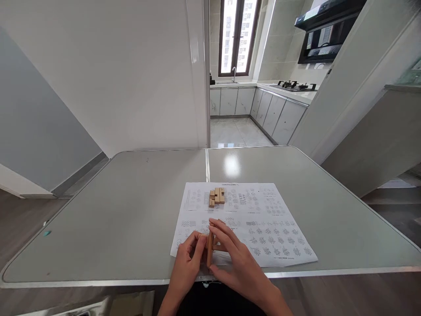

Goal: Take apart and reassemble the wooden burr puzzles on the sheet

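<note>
Near the table's front edge, my left hand (187, 262) and my right hand (239, 263) meet around wooden puzzle pieces (209, 251). A flat bar stands on edge between them, with other bars crossing behind it toward the right. My left thumb and forefinger pinch the left side of the wood. My right fingers reach over the top while the thumb presses low on the near end. The fingers hide how the pieces join. Just beyond, several small notched wooden blocks (217, 197) lie grouped on a printed sheet (279, 206) covered in small diagrams.
The sheet lies on a grey table (108, 215) with a metal rim and a seam down its middle. A small teal bit (47, 233) sits near the left edge. Past the table, a doorway opens on a kitchen with cabinets (245, 100) and a stove (294, 86).
</note>
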Demonstrator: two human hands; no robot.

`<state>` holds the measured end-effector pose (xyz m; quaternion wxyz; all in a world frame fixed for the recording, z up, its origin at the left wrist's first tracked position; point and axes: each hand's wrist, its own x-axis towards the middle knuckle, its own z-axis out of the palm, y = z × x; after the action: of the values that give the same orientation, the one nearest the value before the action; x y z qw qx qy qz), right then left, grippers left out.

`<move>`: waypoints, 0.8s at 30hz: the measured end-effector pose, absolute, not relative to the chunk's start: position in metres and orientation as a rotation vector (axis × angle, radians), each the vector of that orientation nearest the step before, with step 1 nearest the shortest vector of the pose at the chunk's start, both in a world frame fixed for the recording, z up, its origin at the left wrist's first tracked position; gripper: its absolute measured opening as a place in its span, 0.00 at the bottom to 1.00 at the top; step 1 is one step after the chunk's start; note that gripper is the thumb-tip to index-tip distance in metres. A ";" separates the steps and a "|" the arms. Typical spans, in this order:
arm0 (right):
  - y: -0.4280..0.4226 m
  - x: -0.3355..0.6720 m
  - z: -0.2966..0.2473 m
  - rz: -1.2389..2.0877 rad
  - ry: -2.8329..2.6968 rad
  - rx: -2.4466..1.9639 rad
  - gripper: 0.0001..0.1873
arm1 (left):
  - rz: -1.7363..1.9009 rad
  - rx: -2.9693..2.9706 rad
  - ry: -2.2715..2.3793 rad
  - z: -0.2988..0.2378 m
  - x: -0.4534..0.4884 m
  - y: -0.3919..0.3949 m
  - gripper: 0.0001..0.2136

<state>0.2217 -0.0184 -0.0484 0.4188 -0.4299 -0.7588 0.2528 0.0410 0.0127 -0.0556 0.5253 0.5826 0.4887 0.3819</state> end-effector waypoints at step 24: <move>-0.022 0.210 -0.056 0.661 -1.846 -1.071 0.41 | 0.919 1.452 1.298 -0.059 0.046 0.006 0.21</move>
<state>0.2102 -0.0217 -0.0565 0.4383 -0.4309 -0.7427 0.2658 0.0457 0.0058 -0.0592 0.4741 0.5938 0.5307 0.3756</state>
